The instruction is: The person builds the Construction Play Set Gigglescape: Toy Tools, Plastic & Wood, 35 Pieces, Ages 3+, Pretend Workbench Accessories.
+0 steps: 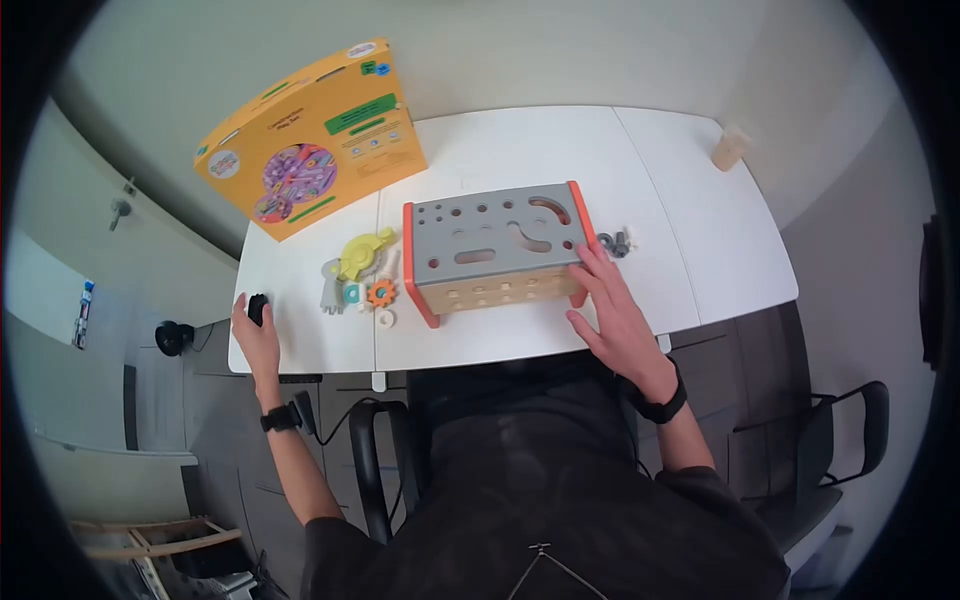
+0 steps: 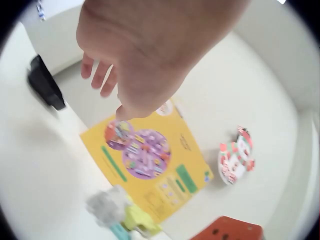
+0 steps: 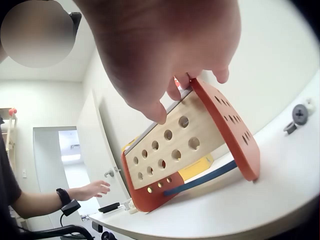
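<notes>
Grey on top, the bench (image 1: pixel 500 245) stood mid-table (image 1: pixel 690 280), its long axis left to right, wooden side (image 1: pixel 500 291) facing near. The right hand (image 1: pixel 614 318), fingers spread, touched its right end; the left hand (image 1: pixel 257 342), fingers loose, hovered left.

A white bench (image 1: pixel 690 190) with rounded corners stands against a pale, plain wall (image 1: pixel 560 60). To the left is a light door (image 1: pixel 170 235) with a metal handle (image 1: pixel 119 210); the right-wrist view shows a doorway (image 3: pixel 47 150) opening onto a brighter space, lit by a ceiling light (image 3: pixel 70 159). The floor (image 1: pixel 720 385) is dark grey with thin seams. A black chair (image 1: pixel 815 465) sits at the right, and a wooden rack (image 1: pixel 185 548) fills the lower left corner.
</notes>
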Motion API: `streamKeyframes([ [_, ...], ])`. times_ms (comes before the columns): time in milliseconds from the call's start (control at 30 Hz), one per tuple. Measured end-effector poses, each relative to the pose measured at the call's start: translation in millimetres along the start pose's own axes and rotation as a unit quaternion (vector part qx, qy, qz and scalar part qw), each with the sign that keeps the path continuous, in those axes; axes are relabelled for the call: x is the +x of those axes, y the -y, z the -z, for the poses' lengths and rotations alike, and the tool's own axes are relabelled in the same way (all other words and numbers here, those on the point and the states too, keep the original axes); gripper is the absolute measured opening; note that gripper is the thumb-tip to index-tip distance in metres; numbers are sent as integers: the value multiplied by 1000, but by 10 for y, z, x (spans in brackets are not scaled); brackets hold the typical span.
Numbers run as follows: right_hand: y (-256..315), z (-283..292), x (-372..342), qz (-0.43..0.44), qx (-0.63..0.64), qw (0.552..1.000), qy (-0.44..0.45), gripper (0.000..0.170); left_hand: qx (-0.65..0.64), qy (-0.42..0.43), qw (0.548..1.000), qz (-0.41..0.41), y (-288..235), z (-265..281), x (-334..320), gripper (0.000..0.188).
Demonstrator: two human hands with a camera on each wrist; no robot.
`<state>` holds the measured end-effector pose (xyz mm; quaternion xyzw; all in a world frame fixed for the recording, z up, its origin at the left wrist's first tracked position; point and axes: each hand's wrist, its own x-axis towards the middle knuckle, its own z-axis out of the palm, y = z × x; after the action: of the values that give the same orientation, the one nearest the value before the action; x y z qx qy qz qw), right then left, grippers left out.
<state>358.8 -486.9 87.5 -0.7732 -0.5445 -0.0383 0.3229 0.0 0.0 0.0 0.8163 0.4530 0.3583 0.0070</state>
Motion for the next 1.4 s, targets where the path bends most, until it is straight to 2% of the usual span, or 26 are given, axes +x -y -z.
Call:
streamKeyframes([
  [67, -10, -38, 1, 1, 7, 1000, -10, 56, -118, 94, 988, -21, -602, 208, -9, 38],
  [100, -13, -40, 5, 1, 12, 1000, -16, 55, -154, 117, 981, -15, -965, 276, -71, 22],
  [200, -22, -17, 9, -5, 41, 999, -26, 52, -251, 180, 951, -24, -1610, 328, -296, 18],
  [267, -35, 57, 41, -18, 79, 996, -26, 50, -360, 191, 913, 21, -1888, 280, -455, 17],
  [400, -156, 255, 138, -66, 166, 982, -59, 32, -539, 188, 813, 112, -2402, 418, -600, 17],
  [467, -233, 497, 284, -89, 185, 976, -69, 24, -579, 153, 793, 110, -2563, 497, -509, 17],
  [533, -197, 769, 505, -28, 168, 971, -171, 19, -594, 123, 794, 42, -2627, 631, -329, 20],
  [667, -247, 1398, 871, 81, 183, 955, -221, 26, -612, 77, 786, -43, -2667, 879, 232, 23],
  [733, -123, 1643, 1102, 152, 192, 920, -306, 22, -602, 47, 796, -44, -2668, 1018, 579, 29],
  [800, -99, 1837, 1257, 272, 212, 886, -309, 25, -610, 1, 790, -56, -2790, 1221, 890, 30],
  [900, -14, 1964, 1174, 283, 263, 850, -358, 28, -754, 16, 655, -42, -2710, 1512, 1174, 27],
  [967, -52, 2026, 885, 220, 350, 832, -370, 29, -832, 81, 546, -50, -2604, 1582, 1139, 23],
  [1000, 46, 1829, 855, 239, 377, 821, -355, 26, -862, 111, 491, -53, -2536, 1618, 1081, 21],
  [1033, 138, 1555, 751, 198, 379, 822, -376, 25, -856, 101, 506, -33, -2631, 1594, 902, 15],
  [1067, 228, 1282, 647, 157, 381, 821, -395, 24, -860, 103, 500, -26, -2680, 1488, 730, 21],
  [1100, 172, 1032, 537, 126, 405, 832, -359, 21, -838, 50, 542, 39, -2759, 1355, 570, 21],
  [1133, 137, 789, 402, 43, 391, 861, -321, 19, -803, 84, 590, 13, -2692, 1177, 441, 22],
  [1200, 86, 386, 132, -88, 345, 903, -241, 18, -769, 77, 628, 84, -2555, 853, 158, 23],
  [1233, 49, 243, 5, -131, 356, 902, -208, 19, -734, 54, 667, 118, -2569, 745, 17, 19],
  [1300, -45, 19, -167, -170, 401, 882, -181, 17, -641, 51, 756, 119, -2441, 445, -233, 15],
  [1333, -65, -37, -220, -194, 419, 871, -166, 17, -624, 63, 770, 122, -2395, 305, -337, 15],
  [1400, -112, -121, -220, -214, 418, 870, -153, 16, -576, 107, 808, 59, -2307, 108, -533, 16],
])
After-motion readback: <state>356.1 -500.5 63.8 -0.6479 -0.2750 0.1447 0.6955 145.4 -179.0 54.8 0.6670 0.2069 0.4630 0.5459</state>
